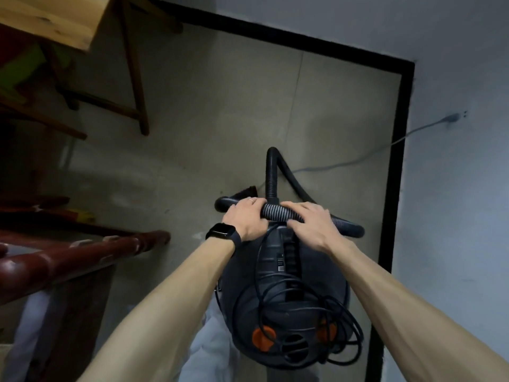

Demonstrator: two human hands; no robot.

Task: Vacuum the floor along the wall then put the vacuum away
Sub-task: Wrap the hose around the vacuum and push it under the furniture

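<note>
One vacuum (286, 299): dark canister directly below both hands, close to the body.
Hose (276, 212): ribbed span lies crosswise, hand to hand.
Left hand (245, 219): curled round hose.
Right hand (311, 224): curled round hose, equally near.
Wall (454, 188): beyond right hand.

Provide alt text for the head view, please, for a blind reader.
The left hand and right hand grip a ribbed black hose atop a dark canister vacuum, its cord looped loosely over it. Grey floor and white wall beyond.
</note>
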